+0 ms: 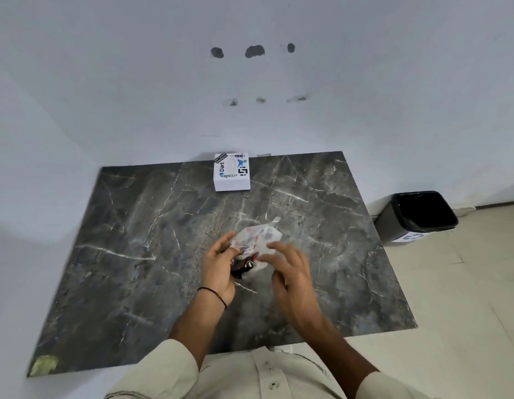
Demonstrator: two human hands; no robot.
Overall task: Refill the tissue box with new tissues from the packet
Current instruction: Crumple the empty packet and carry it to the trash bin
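A white tissue box [232, 172] covered with stickers stands at the far edge of the dark marble table [140, 254], against the wall. Over the middle of the table, both hands hold a crumpled plastic tissue packet [254, 240], white with red and dark print. My left hand [219, 267] grips the packet's lower left side with its fingers curled around it. My right hand [290, 269] pinches the packet's right side between thumb and fingers. Whether tissues are inside the packet I cannot make out.
A black waste bin [417, 217] with a dark liner stands on the tiled floor to the right of the table. A pale wall [250, 82] with several small holes rises right behind the table. A yellowish stain [44, 365] marks the table's near left corner.
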